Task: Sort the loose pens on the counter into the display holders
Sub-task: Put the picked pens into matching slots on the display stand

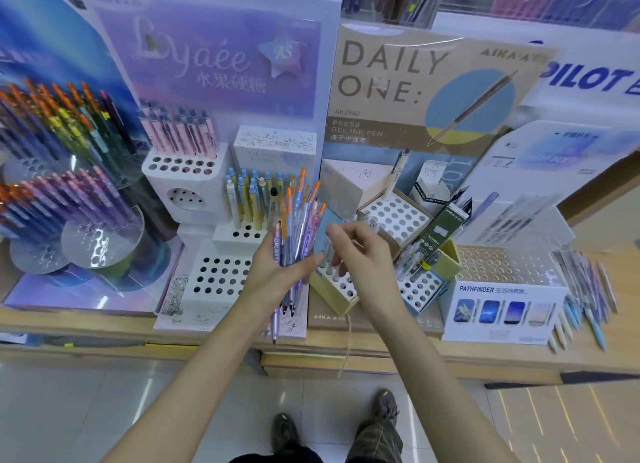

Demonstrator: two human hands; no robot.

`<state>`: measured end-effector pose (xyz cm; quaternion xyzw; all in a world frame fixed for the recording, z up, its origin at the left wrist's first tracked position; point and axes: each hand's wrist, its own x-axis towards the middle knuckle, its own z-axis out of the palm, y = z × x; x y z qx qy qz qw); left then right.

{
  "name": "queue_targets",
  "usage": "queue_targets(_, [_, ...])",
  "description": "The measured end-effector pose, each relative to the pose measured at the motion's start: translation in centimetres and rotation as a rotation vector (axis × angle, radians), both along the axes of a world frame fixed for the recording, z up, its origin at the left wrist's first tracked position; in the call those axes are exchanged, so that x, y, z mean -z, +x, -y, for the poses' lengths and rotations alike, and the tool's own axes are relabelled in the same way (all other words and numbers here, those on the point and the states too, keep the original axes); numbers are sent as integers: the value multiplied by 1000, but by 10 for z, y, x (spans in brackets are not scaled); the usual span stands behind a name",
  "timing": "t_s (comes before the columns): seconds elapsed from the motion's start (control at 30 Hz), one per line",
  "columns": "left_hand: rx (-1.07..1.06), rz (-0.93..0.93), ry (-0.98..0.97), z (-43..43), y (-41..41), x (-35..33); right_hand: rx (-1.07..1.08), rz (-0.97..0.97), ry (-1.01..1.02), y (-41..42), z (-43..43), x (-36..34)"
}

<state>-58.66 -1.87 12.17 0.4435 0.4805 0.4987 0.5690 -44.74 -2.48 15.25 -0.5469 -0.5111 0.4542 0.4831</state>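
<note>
The person's left hand (273, 272) is wrapped around a bundle of pens (298, 227), fingers curled about the middle of the barrels so the orange and pastel clicker ends fan out upward and the tips hang below the palm. Held upright like this, the bundle seems to serve as a stock from which single pens can be drawn, with the caps spread enough to tell the kinds apart. The right hand (363, 258) hovers just beside the bundle, thumb and forefinger drawn close together and the other fingers loosely curled. Whether it already pinches a pen cannot be told, since clear barrels standing in the yellow-sided holder (334, 289) lie right behind it. The hand sits over that holder, likely to pick one pen or drop one into a hole. The white stepped holder (221, 275) to the left shows many open holes, so room remains there. More loose pens (585, 289) lie in a heap at the right end of the surface (588, 355), beside the Pathfinder box (502, 306), well apart from both hands, so much sorting appears left
</note>
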Motion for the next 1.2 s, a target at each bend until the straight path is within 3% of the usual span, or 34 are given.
queue_targets(0.27, [19, 48, -11, 8, -2, 0, -70, -7, -123, -3, -13, -11])
queue_targets(0.73, [-263, 121, -102, 13, -28, 3, -125, -456, -204, -38, -37, -7])
queue_targets(0.83, [-341, 110, -109, 15, -42, 4, -225, -410, -191, -51, -44, -4])
queue_targets(0.97, [-470, 100, -87, 21, -62, 0, -404, -188, -79, -79, -48, -5])
queue_targets(1.2, [-642, 76, -53, 31, -113, -3, -505, -5, 80, -132, -56, -9])
